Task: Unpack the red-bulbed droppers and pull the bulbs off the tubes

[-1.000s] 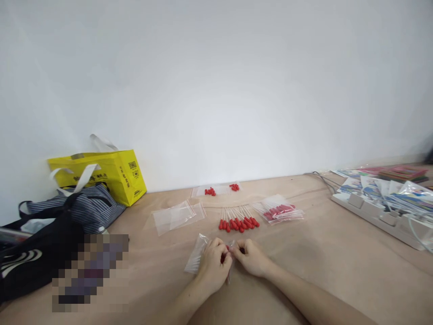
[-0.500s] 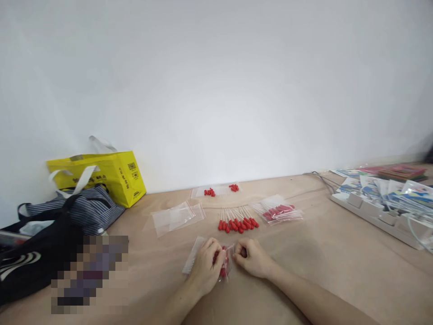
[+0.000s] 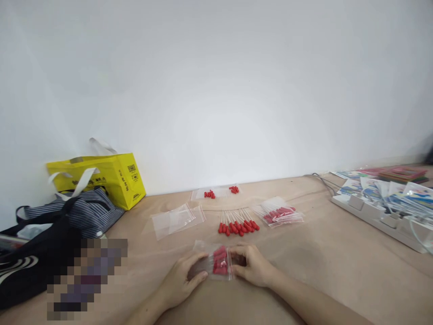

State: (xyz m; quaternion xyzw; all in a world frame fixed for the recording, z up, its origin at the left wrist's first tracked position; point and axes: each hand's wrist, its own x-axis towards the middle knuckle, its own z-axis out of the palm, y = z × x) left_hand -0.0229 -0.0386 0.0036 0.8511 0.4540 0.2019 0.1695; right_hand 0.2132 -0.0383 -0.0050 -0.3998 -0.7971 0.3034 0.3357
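Note:
A clear zip bag (image 3: 221, 262) with several red-tipped sticks inside lies flat on the table between my hands. My left hand (image 3: 186, 275) is at its left end, thumb and forefinger apart, with the fingertips beside or just over the plastic. On the other side, my right hand (image 3: 252, 266) has its thumb and fingers at the zip edge, curled around that end. Beyond the bag, loose white sticks with red tips (image 3: 238, 225) are fanned out on the table. Flat clear zip bags (image 3: 174, 221) lie to their left, and a stack of filled zip bags (image 3: 280, 211) to their right.
Another clear bag with red-tipped sticks (image 3: 211, 194) lies near the wall. At left stand a yellow bag (image 3: 131, 180), a striped bag (image 3: 104, 210) and a black bag (image 3: 40, 262). A white power strip (image 3: 379, 221) with cables and printed cards (image 3: 421, 196) are at right.
My left hand has moved left off the bag and its fingers have spread, uncovering the red tips. My right hand's fingers have uncurled towards the zip edge.

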